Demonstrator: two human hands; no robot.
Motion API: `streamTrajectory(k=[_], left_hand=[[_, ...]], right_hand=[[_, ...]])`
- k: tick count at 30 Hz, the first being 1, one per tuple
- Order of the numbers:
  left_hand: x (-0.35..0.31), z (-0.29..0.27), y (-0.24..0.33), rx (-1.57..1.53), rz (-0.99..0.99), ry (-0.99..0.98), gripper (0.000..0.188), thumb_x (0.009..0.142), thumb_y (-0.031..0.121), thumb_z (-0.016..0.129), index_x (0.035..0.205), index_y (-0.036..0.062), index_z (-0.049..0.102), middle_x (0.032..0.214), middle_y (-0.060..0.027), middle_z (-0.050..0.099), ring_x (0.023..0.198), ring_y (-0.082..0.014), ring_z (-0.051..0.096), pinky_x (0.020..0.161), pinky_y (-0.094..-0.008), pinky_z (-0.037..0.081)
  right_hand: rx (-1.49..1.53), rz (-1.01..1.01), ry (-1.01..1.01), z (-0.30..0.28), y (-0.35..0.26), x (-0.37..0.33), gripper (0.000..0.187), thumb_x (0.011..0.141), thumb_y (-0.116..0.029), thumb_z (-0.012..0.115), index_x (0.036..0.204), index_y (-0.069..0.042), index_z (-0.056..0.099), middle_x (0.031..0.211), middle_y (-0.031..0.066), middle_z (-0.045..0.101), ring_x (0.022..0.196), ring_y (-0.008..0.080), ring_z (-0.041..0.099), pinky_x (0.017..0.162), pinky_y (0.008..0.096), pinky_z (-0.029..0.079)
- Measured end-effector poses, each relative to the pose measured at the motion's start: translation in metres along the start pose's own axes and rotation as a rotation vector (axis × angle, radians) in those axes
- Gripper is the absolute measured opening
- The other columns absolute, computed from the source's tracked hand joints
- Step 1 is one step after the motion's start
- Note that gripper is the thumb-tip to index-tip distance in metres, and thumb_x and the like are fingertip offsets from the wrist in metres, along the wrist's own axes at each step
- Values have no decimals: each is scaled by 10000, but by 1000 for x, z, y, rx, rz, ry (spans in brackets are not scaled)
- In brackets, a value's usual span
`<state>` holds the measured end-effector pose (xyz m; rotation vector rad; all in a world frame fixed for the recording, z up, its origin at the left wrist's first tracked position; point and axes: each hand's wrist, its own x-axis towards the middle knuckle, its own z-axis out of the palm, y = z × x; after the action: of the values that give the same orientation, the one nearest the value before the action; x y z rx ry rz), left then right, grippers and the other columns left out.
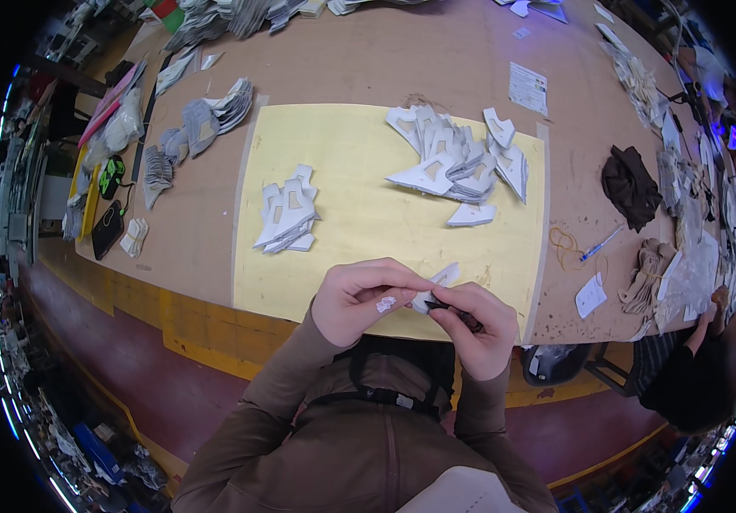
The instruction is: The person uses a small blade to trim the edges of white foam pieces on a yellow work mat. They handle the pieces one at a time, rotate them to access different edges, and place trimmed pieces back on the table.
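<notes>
Both hands met at the near edge of the yellow cutting mat [351, 256]; left hand [359, 299] and right hand [475, 329] had fingers pinched shut on one small white cut-out fabric piece [438, 286], a neat pile of the same pieces [287, 214] further left

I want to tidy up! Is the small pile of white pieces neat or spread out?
Neat: the small pile sits stacked together on the yellow mat.

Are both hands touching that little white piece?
Touching. In the head view, the left hand and right hand both pinch the white piece between their fingertips, just above the yellow mat.
</notes>
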<state>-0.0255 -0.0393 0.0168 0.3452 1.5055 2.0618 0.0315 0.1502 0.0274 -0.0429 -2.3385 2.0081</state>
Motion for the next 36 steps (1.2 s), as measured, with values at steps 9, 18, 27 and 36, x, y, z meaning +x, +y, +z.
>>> streamTrajectory(k=[9, 18, 27, 36], left_hand=[[2, 1, 2, 87, 21, -8, 337, 862, -128, 514, 1157, -36, 648, 1018, -115, 633, 914, -142, 612, 842, -259, 496], [-1, 3, 2, 17, 15, 11, 275, 913, -61, 556, 1180, -43, 619, 1036, -104, 637, 924, -125, 621, 825, -254, 509], [-1, 2, -5, -17, -28, 70, 319, 911, -55, 580, 1215, -41, 486, 1082, -112, 613, 991, -129, 614, 854, -252, 501], [-2, 2, -8, -32, 26, 74, 254, 911, -56, 585, 1140, -27, 477, 1060, -106, 609, 977, -119, 613, 843, -247, 501]], right_hand=[[51, 75, 10, 1, -1, 0, 268, 739, 105, 713, 999, 47, 688, 851, 98, 668, 700, 84, 576, 589, 191, 411], [53, 98, -15, -1, 2, -2, 269, 740, 108, 709, 1002, 54, 685, 863, 104, 670, 735, 103, 609, 626, 200, 453], [50, 141, -17, -1, -2, 0, 264, 751, 104, 710, 1008, 49, 687, 876, 99, 675, 754, 104, 622, 642, 198, 462], [154, 179, 25, 5, 5, -4, 254, 775, 115, 687, 1023, 61, 667, 904, 98, 668, 829, 121, 621, 732, 222, 474]])
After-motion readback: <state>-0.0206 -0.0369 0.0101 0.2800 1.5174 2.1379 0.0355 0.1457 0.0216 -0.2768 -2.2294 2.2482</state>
